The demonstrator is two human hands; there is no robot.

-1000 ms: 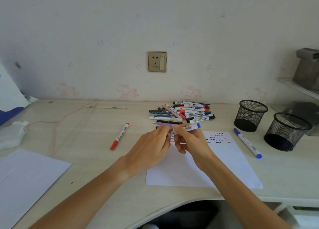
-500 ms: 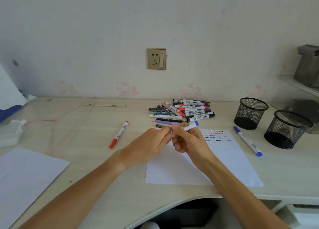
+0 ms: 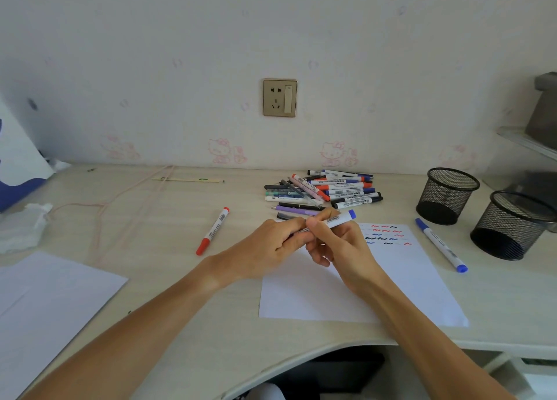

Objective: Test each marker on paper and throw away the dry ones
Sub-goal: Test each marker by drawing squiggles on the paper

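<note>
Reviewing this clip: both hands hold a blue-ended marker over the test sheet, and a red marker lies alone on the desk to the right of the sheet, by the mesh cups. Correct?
Not quite. The head view shows the lone marker by the mesh cups is the blue marker; the red marker lies left of the test sheet. The left hand and right hand do hold the blue-ended marker.

**Open lanes and blockers on the desk**

Bare pale wood desktop (image 3: 168,228) lies open left of the white test sheet (image 3: 416,279), broken only by a loose red-capped marker (image 3: 212,231). Behind the sheet, a heap of mixed markers (image 3: 325,190) blocks the back. To the right, two black mesh cups (image 3: 446,194) (standing close together) and a blue-capped marker (image 3: 441,244) narrow the way.
</note>
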